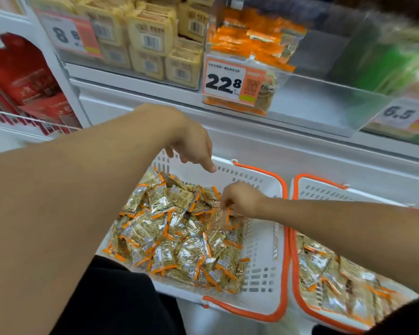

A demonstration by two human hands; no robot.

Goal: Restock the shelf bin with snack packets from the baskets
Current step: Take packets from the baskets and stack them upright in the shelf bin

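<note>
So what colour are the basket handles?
Orange, on white baskets. The handles show clearly in the head view, the only one here.

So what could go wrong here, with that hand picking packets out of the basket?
The right hand pinches only a few snack packets by their edges, so one could slip and fall back, or drop outside the white basket on the way up. The shelf bin sits high above, behind its price tag, so a loose toss might miss it. The left hand hovers holding nothing.
</note>
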